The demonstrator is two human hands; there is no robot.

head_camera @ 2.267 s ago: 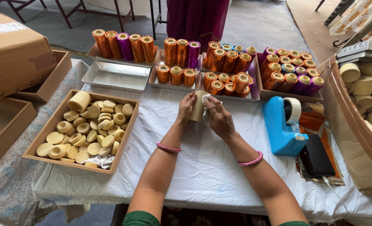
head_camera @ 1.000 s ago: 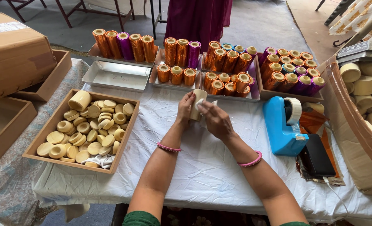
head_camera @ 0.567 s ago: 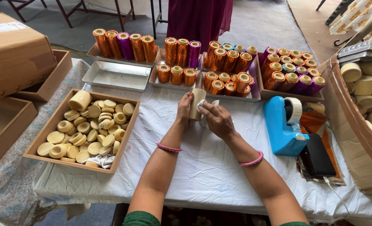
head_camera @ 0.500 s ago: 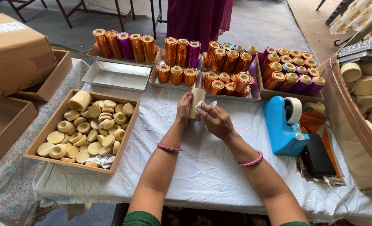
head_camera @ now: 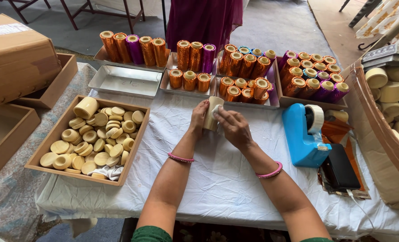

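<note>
- Standing upright over the white-clothed table (head_camera: 217, 188), just in front of the trays: a plain cream cylinder (head_camera: 212, 114), held between both hands.
- Left hand (head_camera: 199, 118) wrapped round the cylinder's left side, fingers closed on it, steadying.
- Right hand (head_camera: 233, 127) against the cylinder's right face, fingertips (head_camera: 217, 113) pressed flat on a small pale patch there, perhaps a bit of tape or a label; too small to tell which. Not clamped round the cylinder, only pressing.
- Judged step: smoothing or fixing something onto the bare cylinder, midway, with no foil on it.
- To the right, near the right forearm: a blue tape dispenser (head_camera: 305, 134) with its roll up top.
- To the left: a wooden tray (head_camera: 51, 150) heaped with cream discs and short cylinders (head_camera: 98, 141), well apart from the hands.
- Behind the hands: metal trays (head_camera: 127, 80), one bare, others carrying foil-wrapped cylinders (head_camera: 244, 71) in orange, gold and purple.
- Far right: a basket (head_camera: 374, 134) of more plain cream cylinders.
- Next move, as a judgement: calls for a firm left-hand hold to stop the cylinder rolling, and an even press by the right fingertips so the patch lies flat without creasing.
</note>
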